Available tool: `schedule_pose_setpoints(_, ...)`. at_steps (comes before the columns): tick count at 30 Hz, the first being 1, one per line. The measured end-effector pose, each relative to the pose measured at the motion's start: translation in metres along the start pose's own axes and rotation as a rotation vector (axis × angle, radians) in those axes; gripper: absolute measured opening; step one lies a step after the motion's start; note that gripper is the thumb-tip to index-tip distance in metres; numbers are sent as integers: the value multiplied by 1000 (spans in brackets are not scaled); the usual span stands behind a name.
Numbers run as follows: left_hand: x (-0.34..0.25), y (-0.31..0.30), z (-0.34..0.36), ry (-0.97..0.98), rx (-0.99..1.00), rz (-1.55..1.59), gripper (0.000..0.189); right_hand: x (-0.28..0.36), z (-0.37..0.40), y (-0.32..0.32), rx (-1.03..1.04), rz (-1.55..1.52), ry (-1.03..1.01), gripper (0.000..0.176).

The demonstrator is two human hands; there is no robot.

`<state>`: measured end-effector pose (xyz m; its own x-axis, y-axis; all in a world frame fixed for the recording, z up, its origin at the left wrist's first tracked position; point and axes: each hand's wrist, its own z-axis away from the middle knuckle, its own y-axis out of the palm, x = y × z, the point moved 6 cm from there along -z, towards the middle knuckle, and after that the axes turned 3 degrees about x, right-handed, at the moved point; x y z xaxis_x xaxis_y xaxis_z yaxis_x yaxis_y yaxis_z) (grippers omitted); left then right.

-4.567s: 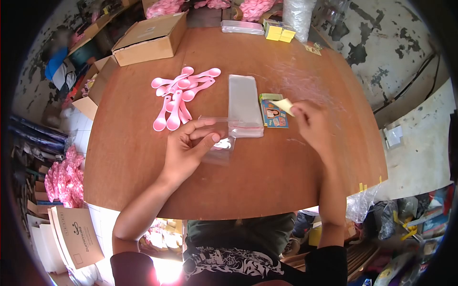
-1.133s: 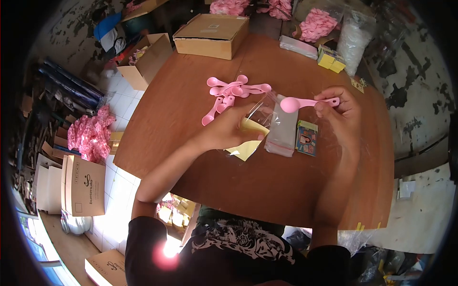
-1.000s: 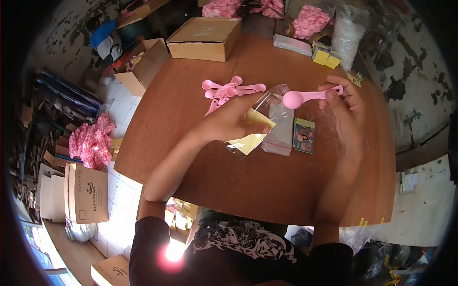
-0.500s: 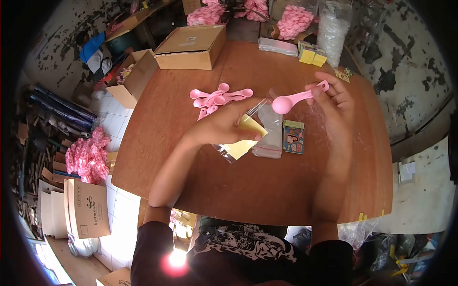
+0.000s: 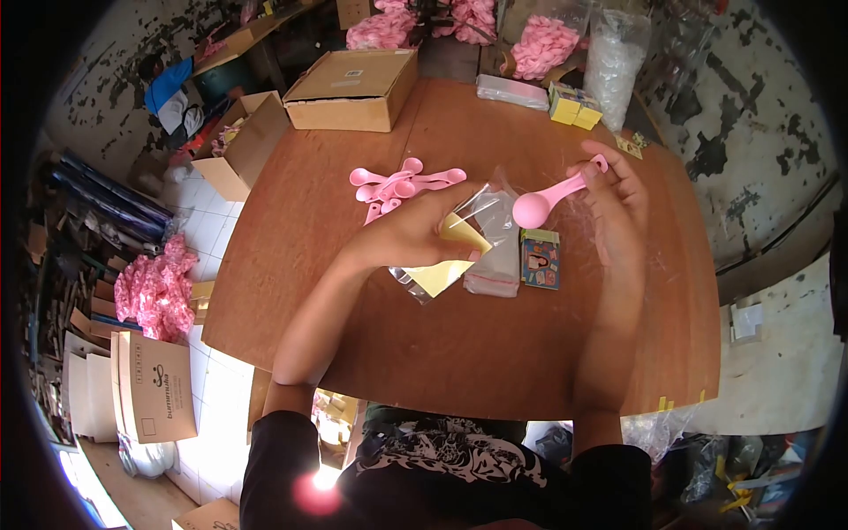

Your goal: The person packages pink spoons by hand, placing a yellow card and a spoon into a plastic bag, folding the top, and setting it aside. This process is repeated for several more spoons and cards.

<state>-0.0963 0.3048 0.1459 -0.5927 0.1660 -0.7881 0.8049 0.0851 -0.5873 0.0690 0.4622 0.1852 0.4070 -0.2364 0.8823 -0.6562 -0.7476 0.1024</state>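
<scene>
My left hand [image 5: 411, 225] is closed on a clear plastic bag [image 5: 477, 208] with a yellow card [image 5: 442, 276] inside; the bag's mouth points up and right. By its handle, my right hand [image 5: 616, 199] pinches a pink measuring spoon [image 5: 533, 210], its bowl toward the bag and a little apart from it. Beyond my left hand lies a pile of pink spoons [image 5: 404, 184], partly hidden by that hand. A stack of clear bags [image 5: 495, 274] rests on the table beneath and beside the held bag. Just right of it sits a small stack of printed cards [image 5: 541, 261].
On the brown table [image 5: 424, 353], a cardboard box [image 5: 353, 88] stands at the far left. Far right are a bag stack [image 5: 512, 91], yellow card stacks [image 5: 576, 106] and a tall clear sack [image 5: 611, 66]. An open carton [image 5: 238, 146] and a person [image 5: 172, 102] are beyond the left edge.
The bag's mouth has spread wider in my left hand. My right hand has brought the spoon's bowl slightly right and lower, and its handle is tilted more steeply.
</scene>
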Motion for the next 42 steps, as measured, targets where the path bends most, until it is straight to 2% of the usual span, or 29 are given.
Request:
schedule_pose_setpoints(2, -1, -1, 1, -3, -6, 12, 76, 2, 0, -3, -17, -31, -23, 30)
schedule_pose_setpoints(4, 2, -1, 1, -6, -13, 24, 77, 3, 4, 4, 113, 60, 50, 29)
schedule_pose_setpoints(5, 2, -3, 1, 93, -64, -67, 77, 6, 6, 5, 113, 62, 48, 29)
schedule_pose_setpoints(6, -5, -5, 1, 191, -114, -158, 78, 5, 9, 15, 260, 112, 96, 28)
schedule_pose_setpoints(7, -7, -5, 1, 193, -114, -158, 78, 4, 13, 25, 407, 162, 143, 28)
schedule_pose_setpoints(8, -6, -4, 1, 145, -72, -65, 78, 4, 12, 29, 406, 163, 142, 28)
schedule_pose_setpoints(10, -10, -3, 1, 98, -29, 28, 78, -2, 17, 43, 535, 104, 268, 30)
schedule_pose_setpoints(12, -15, -3, 2, 127, 2, 29, 76, -6, 18, 43, 533, 102, 338, 30)
schedule_pose_setpoints(16, -14, -4, 1, 184, -41, 116, 75, -8, 14, 31, 405, 179, 279, 32)
schedule_pose_setpoints(18, -16, -7, 1, 256, -40, -9, 76, -3, 14, 26, 372, 175, 245, 33)
schedule_pose_setpoints(20, -16, -7, 3, 217, -25, 21, 77, 16, 8, 7, 56, 46, -38, 35)
schedule_pose_setpoints(21, -17, -6, 3, 178, -7, 50, 78, 21, 5, 1, 17, -35, -144, 35)
schedule_pose_setpoints(24, -23, -2, 4, 92, 90, 66, 79, 24, 5, -5, -81, 2, -221, 36)
schedule_pose_setpoints(27, -27, 2, 5, 203, 61, 9, 81, 19, 4, 1, -78, 17, -162, 36)
schedule_pose_setpoints(31, -29, 2, 4, 224, 40, 0, 82, 16, 6, 15, -12, 14, -128, 37)
schedule_pose_setpoints(33, -27, 3, 3, 86, 82, 42, 83, 14, 7, 22, 2, 58, -83, 37)
schedule_pose_setpoints(34, -27, 4, 2, 85, 82, 42, 83, 13, 8, 26, 2, 58, -83, 37)
schedule_pose_setpoints(39, -23, 6, 0, 192, 14, -27, 82, 10, 12, 39, -33, 74, -128, 22)
schedule_pose_setpoints(42, -22, 7, 0, 183, 6, 35, 84, 9, 16, 45, -40, 85, -97, 17)
